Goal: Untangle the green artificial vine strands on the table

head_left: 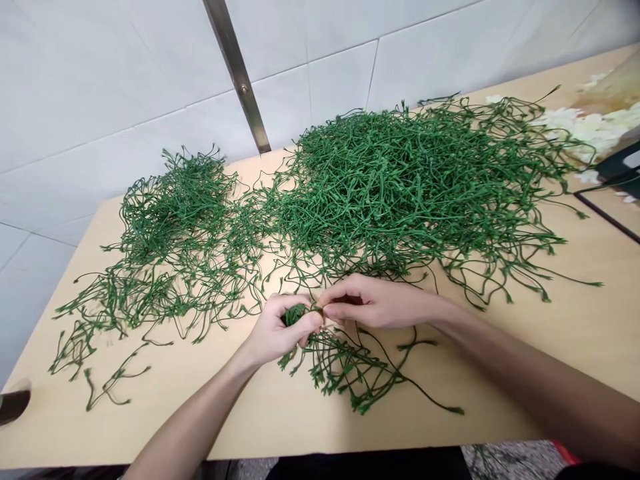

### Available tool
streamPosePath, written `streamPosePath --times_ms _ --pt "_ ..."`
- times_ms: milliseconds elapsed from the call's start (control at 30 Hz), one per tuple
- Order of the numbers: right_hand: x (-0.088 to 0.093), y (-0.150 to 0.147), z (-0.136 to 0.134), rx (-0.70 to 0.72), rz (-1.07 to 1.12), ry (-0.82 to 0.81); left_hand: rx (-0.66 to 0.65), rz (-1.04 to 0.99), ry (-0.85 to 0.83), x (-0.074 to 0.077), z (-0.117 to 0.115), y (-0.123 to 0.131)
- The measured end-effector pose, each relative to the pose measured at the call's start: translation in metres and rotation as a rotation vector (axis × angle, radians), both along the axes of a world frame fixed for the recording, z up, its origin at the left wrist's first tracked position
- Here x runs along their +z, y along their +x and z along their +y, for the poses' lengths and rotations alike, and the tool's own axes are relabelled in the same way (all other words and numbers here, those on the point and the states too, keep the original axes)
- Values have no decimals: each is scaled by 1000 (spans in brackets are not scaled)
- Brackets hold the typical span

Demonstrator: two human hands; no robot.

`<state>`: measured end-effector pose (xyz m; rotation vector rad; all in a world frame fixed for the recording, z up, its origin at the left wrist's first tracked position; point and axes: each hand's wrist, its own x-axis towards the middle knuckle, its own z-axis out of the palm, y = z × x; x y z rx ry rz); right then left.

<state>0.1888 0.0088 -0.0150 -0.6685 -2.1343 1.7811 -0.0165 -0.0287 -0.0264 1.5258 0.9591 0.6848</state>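
My left hand is closed around a small bunch of green plastic stems, whose forked tips fan out below and to the right over the table. Against its thumb, my right hand pinches at the top of the bunch; thumb and forefinger meet there, and what lies between them is too small to name. Just behind both hands spreads a large tangled heap of the same stems. A smaller, looser pile lies to the left.
The pale wooden table stands against a white tiled wall with a metal strip. White artificial flowers and a black object sit at the right. A dark round item is at the left edge.
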Motion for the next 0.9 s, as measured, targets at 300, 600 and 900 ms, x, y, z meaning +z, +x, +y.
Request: streamPosePath --times_ms 300,600,900 --pt "-1 -4 -10 -7 4 -50 -147 -13 86 1 4 0" --pt "-10 -24 -22 -128 109 -178 -180 -78 75 1 0 3" --pt "-27 -31 -23 -276 216 -8 -56 -133 106 -3 -3 9"
